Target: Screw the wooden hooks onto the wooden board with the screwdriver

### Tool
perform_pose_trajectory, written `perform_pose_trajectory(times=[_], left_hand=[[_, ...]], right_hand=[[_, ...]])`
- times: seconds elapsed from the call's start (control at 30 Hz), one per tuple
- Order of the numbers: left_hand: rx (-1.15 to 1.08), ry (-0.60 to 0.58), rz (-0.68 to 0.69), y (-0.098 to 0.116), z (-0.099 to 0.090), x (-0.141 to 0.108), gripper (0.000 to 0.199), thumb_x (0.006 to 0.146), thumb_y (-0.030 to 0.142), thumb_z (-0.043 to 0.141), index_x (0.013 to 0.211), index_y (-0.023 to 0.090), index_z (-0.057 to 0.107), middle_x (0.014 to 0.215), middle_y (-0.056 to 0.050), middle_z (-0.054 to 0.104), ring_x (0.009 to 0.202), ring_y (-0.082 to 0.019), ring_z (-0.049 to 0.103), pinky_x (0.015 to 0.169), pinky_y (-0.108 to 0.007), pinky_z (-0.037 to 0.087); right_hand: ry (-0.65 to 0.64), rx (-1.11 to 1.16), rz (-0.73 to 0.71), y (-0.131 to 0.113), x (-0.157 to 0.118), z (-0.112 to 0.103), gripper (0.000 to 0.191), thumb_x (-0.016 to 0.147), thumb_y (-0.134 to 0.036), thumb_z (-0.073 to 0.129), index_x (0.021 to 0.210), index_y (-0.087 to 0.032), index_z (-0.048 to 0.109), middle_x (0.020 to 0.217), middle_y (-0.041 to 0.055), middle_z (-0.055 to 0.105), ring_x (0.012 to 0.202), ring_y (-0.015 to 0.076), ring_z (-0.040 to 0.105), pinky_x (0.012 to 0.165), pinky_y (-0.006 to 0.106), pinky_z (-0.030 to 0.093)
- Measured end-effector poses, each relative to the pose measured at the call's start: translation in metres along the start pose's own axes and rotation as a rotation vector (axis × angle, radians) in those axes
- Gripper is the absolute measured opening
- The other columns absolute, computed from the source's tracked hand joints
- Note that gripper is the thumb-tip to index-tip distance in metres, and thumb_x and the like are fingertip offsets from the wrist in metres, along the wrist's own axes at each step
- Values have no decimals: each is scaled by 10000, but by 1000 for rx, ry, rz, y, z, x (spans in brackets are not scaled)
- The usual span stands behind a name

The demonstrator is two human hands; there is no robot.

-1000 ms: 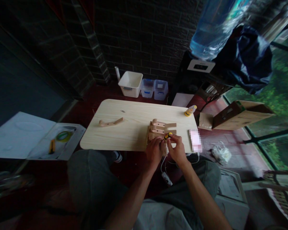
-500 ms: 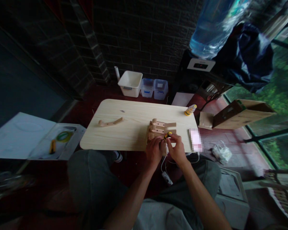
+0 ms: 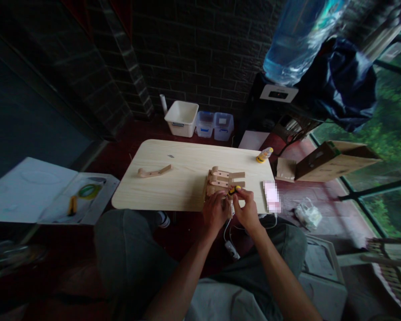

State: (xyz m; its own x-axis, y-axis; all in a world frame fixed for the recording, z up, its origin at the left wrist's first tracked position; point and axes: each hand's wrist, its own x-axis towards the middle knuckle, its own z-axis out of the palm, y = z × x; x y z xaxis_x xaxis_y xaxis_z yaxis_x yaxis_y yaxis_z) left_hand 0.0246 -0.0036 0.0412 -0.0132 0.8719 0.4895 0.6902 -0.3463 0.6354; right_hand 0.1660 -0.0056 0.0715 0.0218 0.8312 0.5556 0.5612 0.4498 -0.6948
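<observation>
A wooden hook rack (image 3: pixel 219 174) lies near the front edge of the table, with several curved wooden hooks side by side and dark holes or screw heads along them. My left hand (image 3: pixel 215 208) is closed over its near end, and the fingers hide the nearest hook. Pinched in my right hand (image 3: pixel 246 209) is a short yellow-and-black screwdriver (image 3: pixel 234 190), slanting toward the left fingertips; its tip is hidden. On the left part of the table lies a loose wooden hook (image 3: pixel 155 171). Small dark pieces (image 3: pixel 170 156), too small to name, lie beyond it.
The pale table (image 3: pixel 187 196) has a yellow-capped bottle (image 3: pixel 264 154) at its right corner and a blurred pink rectangle (image 3: pixel 272 196) on its right edge. An open white case (image 3: pixel 103 196) stands left. Bins (image 3: pixel 182 118) stand behind, a carton (image 3: pixel 334 160) right. A cable (image 3: pixel 232 249) hangs below.
The yellow-and-black screwdriver has turned slightly in my right fingers, showing more of its handle. My left hand stays on the rack. The view has shifted a little.
</observation>
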Motion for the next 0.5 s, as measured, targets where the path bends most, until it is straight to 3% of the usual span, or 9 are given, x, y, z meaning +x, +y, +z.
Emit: perform_pose_trajectory(times=[0.5], left_hand=[[-6,-9,-2,2,-3,0,211,957,285,606,1155,226,653,1192,-85,745,1135,-243,698,1006,-409,553]], right_hand=[[-57,28,43,-3,7,0,291,1017,-377,590,1259,-216,570,1147,123,708,928,219,763,809,402,667]])
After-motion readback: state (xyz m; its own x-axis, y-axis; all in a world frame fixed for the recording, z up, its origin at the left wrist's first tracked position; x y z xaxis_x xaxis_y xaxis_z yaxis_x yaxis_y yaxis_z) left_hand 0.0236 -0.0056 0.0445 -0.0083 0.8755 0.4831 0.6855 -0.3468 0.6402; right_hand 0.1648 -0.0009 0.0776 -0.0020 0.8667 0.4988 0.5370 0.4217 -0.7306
